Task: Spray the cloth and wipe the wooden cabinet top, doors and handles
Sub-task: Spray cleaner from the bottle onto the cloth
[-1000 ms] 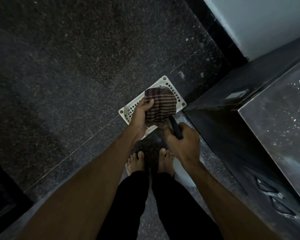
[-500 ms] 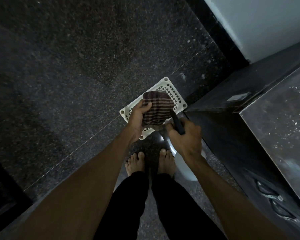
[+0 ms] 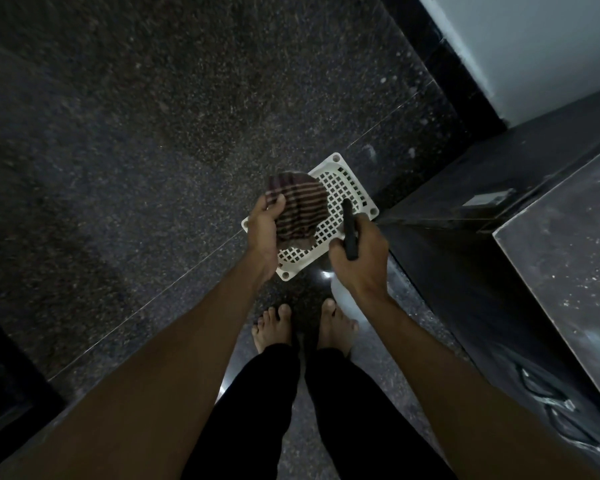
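Note:
My left hand holds a bunched, dark striped cloth out in front of me, thumb curled over its near edge. My right hand grips the black head of a spray bottle, nozzle pointing forward beside the cloth. The bottle's pale body hangs mostly hidden under that hand. The dark cabinet stands at my right, its dusty top speckled with white. Two metal handles show on its front, low right.
A white plastic grid tray lies on the dark speckled floor below my hands. My bare feet stand close to the cabinet front. A pale wall with black skirting rises at the top right.
Both hands have risen slightly and moved apart. The cloth has shifted left, off the tray's middle, and the spray head now points forward beside the cloth instead of touching it.

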A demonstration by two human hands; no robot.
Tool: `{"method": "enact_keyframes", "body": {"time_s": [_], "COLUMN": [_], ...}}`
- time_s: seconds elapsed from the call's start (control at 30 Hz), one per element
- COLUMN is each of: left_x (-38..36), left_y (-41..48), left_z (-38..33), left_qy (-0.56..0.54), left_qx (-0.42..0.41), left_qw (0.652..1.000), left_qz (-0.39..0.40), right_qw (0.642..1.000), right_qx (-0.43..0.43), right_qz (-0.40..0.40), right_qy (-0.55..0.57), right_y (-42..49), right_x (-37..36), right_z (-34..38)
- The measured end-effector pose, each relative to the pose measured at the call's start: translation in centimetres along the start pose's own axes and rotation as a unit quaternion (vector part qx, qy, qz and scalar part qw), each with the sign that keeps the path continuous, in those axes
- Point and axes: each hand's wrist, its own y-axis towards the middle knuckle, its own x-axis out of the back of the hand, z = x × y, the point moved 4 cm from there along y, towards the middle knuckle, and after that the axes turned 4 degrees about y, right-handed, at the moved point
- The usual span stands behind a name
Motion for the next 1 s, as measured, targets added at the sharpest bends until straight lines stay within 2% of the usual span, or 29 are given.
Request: {"method": "enact_keyframes", "body": {"time_s": [0.2, 0.27, 0.37, 0.4, 0.47, 0.77, 0.9, 1.0], "left_x": [2.3, 2.7, 3.2, 3.1, 3.2, 4.0, 3.7, 3.6], "left_y": [1.0, 1.3, 1.8, 2.0, 2.4, 5.3, 4.7, 3.6], "left_z": [0.0, 0.1, -0.1, -0.1, -0.1, 0.4, 0.4, -0.1], "left_qy": [-0.049, -0.062, -0.071, -0.072, -0.075, -0.063, -0.063, -0.065], "left_qx": [0.001, 0.007, 0.005, 0.002, -0.002, -0.006, -0.007, -0.016], "left_qw": [0.998, 0.997, 0.996, 0.997, 0.997, 0.998, 0.998, 0.998], "left_qz": [-0.042, -0.044, -0.044, -0.037, -0.027, 0.003, 0.016, 0.012], "right_qw": [0.994, 0.992, 0.983, 0.984, 0.988, 0.996, 0.999, 0.998], "right_qx": [0.050, 0.046, 0.031, 0.022, 0.015, 0.060, 0.034, -0.043], "right_qz": [-0.097, -0.120, -0.172, -0.173, -0.155, -0.052, -0.028, 0.015], "right_qy": [0.008, 0.012, -0.056, -0.035, 0.016, 0.044, -0.002, -0.042], "right_y": [3.5, 4.9, 6.8, 7.4, 8.5, 8.7, 8.8, 8.6], "right_x": [-0.2, -0.8, -1.4, -1.6, -2.2, -4.4, -4.4, -3.7], "right_z": [0.3, 0.0, -0.3, -0.5, -0.9, -5.8, -7.1, -8.7]}}
